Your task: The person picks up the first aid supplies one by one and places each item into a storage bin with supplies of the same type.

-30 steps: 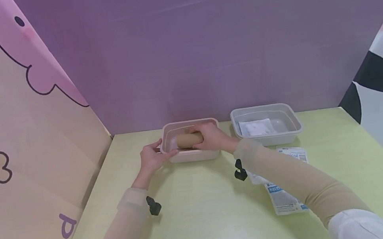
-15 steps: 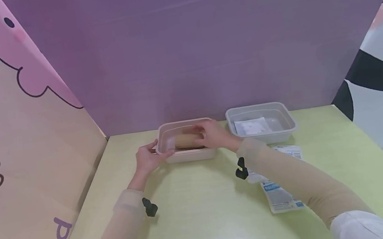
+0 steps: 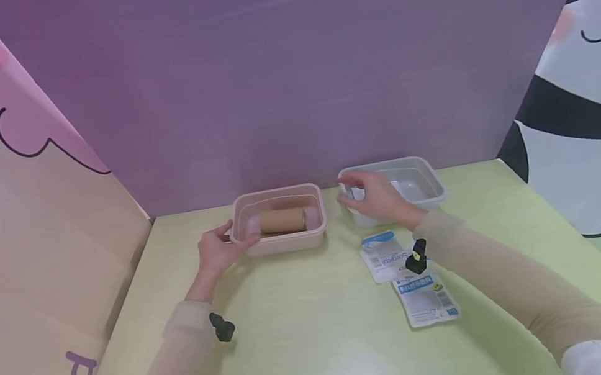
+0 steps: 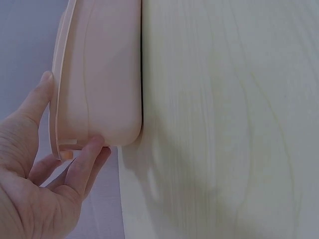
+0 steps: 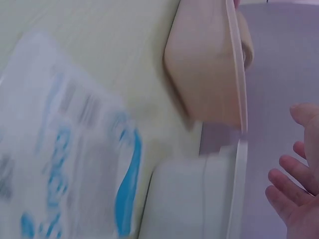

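Observation:
In the head view, my left hand grips the left end of a pink plastic box. In the left wrist view its thumb lies on the rim and its fingers bend beneath it. A beige bandage roll lies on its side inside that box. Over the left part of a whitish plastic box hovers my right hand, its fingers apart and holding nothing. It partly hides a white packet lying in there. The right wrist view shows the same hand above the rim, touching nothing.
Two printed blue-and-white packages, an upper one and a lower one, overlap on the pale yellow table in front of the whitish box. A purple wall rises directly behind both boxes. Side panels with cartoons stand left and right.
My right hand has let go of the bandage roll in the pink box and moved right, over the whitish box. My left hand keeps its hold. The head view has turned slightly right.

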Demonstrator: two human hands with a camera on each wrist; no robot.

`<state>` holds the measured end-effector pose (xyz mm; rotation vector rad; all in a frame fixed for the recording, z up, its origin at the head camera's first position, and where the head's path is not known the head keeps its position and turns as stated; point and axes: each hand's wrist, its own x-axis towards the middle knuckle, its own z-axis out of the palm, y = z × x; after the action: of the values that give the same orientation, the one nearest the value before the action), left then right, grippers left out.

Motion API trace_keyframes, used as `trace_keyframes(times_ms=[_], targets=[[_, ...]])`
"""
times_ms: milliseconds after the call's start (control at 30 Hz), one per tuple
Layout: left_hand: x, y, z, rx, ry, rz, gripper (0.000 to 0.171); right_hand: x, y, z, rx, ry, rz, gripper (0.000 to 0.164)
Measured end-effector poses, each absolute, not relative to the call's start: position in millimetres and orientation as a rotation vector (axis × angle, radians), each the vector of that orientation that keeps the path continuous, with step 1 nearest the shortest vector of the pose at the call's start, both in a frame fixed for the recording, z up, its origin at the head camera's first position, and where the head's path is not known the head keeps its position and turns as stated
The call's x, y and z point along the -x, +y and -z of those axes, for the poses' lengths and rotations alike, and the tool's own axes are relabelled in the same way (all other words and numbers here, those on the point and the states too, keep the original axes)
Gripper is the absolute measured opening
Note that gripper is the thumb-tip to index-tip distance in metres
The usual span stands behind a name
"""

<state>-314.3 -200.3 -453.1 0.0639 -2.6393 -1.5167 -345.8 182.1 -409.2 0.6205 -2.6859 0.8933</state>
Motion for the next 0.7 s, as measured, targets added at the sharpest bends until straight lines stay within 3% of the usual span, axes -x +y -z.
trace_keyframes(times_ms=[700], targets=[[315.3,-201.4,454.2,-0.063,-2.652,1.486,0.092,331.4,304.8,425.4,-0.111,-2.719,-0.826,0.062]])
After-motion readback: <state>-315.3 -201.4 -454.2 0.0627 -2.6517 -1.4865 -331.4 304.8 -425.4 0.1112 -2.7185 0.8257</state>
